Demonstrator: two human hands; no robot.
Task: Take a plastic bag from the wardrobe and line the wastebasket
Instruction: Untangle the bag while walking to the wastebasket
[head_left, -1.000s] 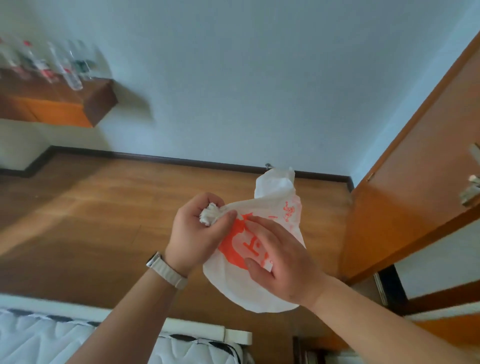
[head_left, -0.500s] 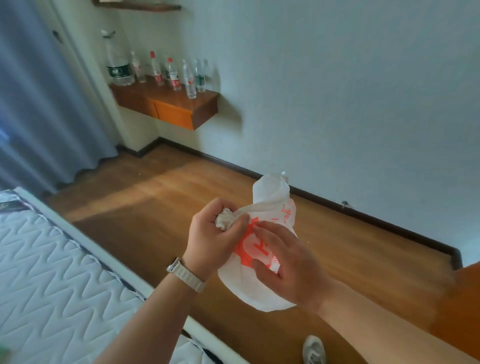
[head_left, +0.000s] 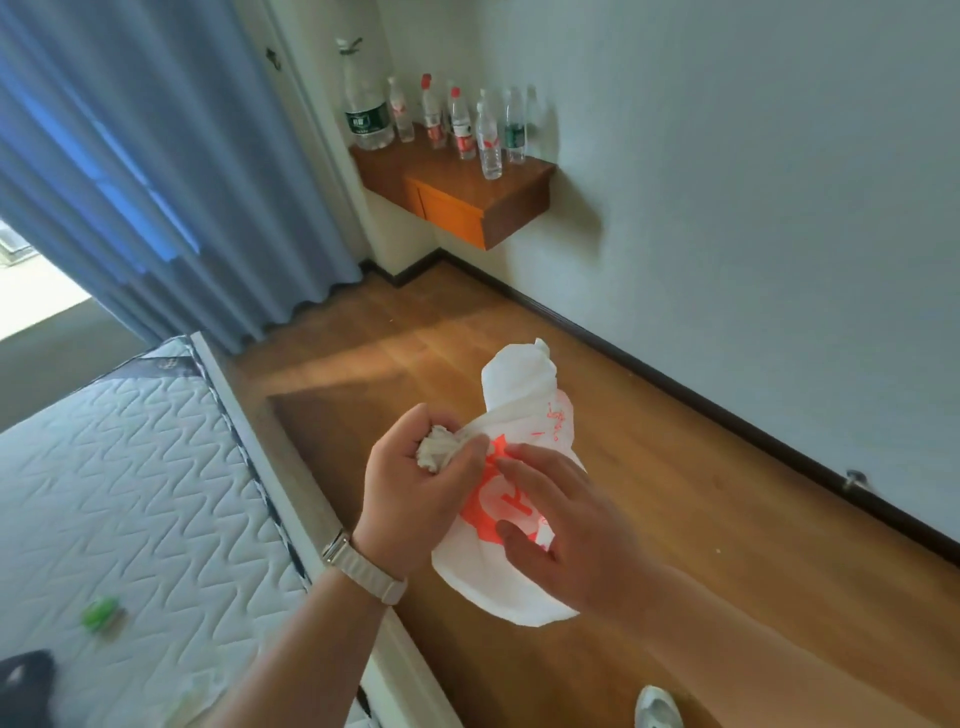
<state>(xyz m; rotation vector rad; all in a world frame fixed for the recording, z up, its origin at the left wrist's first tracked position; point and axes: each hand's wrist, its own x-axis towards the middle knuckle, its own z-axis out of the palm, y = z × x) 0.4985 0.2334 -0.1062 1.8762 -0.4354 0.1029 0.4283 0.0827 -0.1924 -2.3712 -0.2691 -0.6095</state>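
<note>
A white plastic bag with a red-orange print hangs crumpled in front of me above the wooden floor. My left hand, with a watch on its wrist, is closed around the bag's knotted, bunched handles. My right hand lies over the printed side, its fingers pinching the plastic next to the knot. No wastebasket and no wardrobe appear in the view.
A bare quilted mattress fills the lower left, with a small green object on it. A wall-mounted wooden shelf carries several water bottles. Blue curtains hang at the left. A white shoe shows at the bottom.
The view has swung left: the wooden door has left the frame, while the bed, curtains and bottle shelf have come in. Both hands keep the same hold on the bag.
</note>
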